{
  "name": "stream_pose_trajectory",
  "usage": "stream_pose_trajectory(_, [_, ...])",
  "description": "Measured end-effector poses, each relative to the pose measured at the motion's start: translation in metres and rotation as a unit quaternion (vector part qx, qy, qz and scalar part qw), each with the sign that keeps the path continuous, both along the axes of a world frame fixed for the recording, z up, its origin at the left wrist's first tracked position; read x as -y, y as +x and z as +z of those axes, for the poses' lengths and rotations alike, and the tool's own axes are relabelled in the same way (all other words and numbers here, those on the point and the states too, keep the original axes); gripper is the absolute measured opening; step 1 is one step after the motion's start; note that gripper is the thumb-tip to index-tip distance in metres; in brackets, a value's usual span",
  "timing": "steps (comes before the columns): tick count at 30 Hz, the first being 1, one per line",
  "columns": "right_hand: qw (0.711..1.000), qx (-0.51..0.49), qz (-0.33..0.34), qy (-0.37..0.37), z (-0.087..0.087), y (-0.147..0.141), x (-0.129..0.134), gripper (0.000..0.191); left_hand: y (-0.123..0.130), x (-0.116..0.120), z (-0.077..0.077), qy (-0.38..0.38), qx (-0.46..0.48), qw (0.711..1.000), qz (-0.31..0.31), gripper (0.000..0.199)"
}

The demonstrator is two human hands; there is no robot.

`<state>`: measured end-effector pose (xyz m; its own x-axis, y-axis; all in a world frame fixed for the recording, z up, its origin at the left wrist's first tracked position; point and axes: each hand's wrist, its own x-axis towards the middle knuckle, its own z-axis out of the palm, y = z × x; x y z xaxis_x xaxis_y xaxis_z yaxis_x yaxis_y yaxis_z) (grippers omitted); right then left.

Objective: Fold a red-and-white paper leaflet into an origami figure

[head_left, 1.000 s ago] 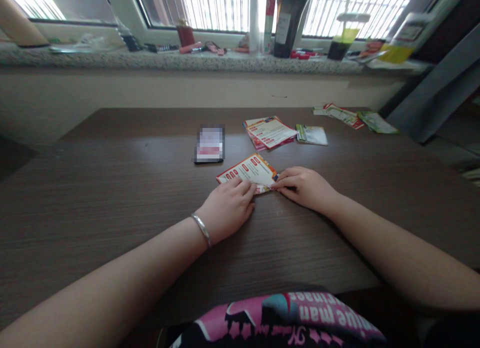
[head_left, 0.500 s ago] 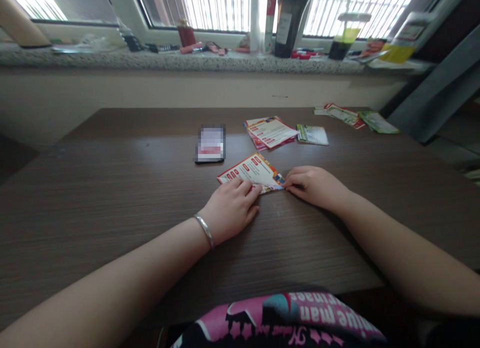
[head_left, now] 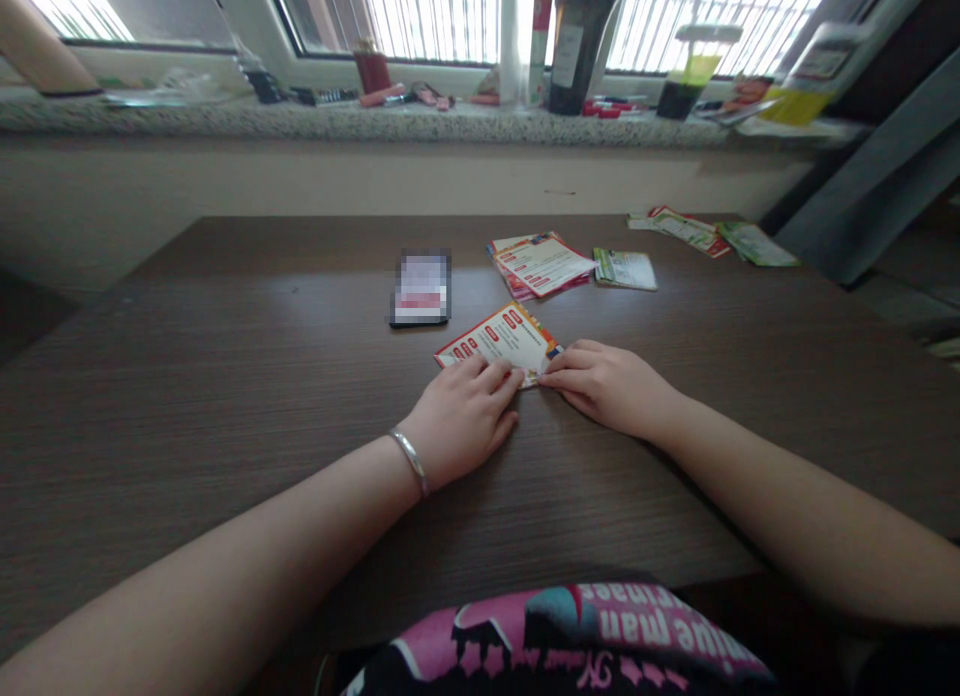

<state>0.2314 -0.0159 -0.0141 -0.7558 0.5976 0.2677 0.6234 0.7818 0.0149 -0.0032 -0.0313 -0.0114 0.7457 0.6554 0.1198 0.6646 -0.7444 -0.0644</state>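
Observation:
A white card with red edges and red labels (head_left: 504,336) lies on the brown table in front of me. My left hand (head_left: 463,416) rests flat on its near left part, fingers spread, a silver bangle at the wrist. At the card's near right corner, my right hand (head_left: 604,384) has its fingers pressed together on the edge; the fingertips partly cover that corner. Behind the card sits a stack of similar cards (head_left: 546,264), with a small green and white card pile (head_left: 626,270) just right of it.
A phone with a blurred screen (head_left: 421,288) lies left of the stack. More cards (head_left: 690,230) and a green packet (head_left: 757,245) are at the table's far right. Bottles, including a dark one (head_left: 574,56), line the stone windowsill (head_left: 450,126).
My right hand has slid left along the card's near edge, closer to my left hand. The card's right corner is now folded or covered under its fingers. My left hand stays put.

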Motion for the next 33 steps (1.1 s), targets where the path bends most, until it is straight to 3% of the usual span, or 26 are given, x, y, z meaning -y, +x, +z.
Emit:
stream_pose_trajectory(12, [0.999,0.032,-0.026,0.005,0.001,-0.003,0.002,0.029,0.006,0.007,0.006,-0.015,-0.004,1.000,-0.005,0.039])
stream_pose_trajectory(24, [0.997,0.061,-0.046,0.007,0.004,-0.004,0.005,0.027,0.007,0.011,0.006,-0.023,-0.028,0.999,0.008,0.051])
stream_pose_trajectory(33, [0.997,0.054,-0.051,0.001,0.006,-0.006,0.007,0.028,0.004,0.011,0.009,-0.018,-0.022,1.000,-0.002,0.046])
